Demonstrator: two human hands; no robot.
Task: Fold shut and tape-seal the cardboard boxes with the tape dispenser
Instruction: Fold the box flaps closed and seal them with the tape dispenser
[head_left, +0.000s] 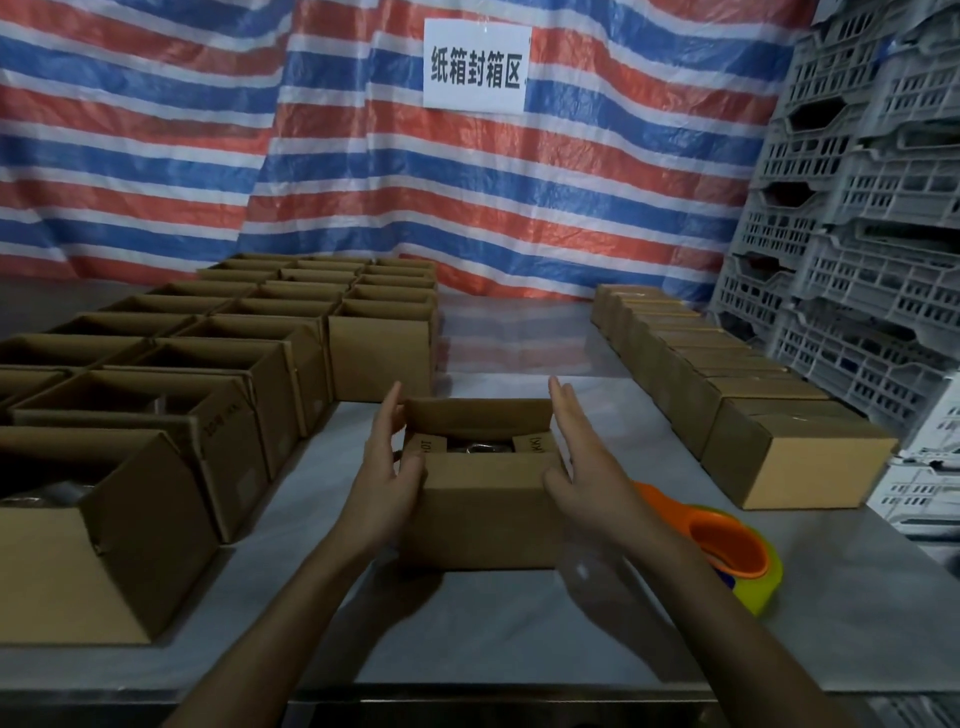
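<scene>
At the worktop's (519, 634) front-centre, left hand (387, 467) and right hand (584, 467), fingers (567, 415) straight, flank the cardboard box (483, 514); board judged stiff, light, crushable: hold by side walls.

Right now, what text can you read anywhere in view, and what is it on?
"纸箱封箱区": white sign on the striped tarp.
"10…": inner flap of the centre box; the rest is cut off, and the other flap's print is too blurred to read.
Print on the side of a left box: too blurred to read.
</scene>
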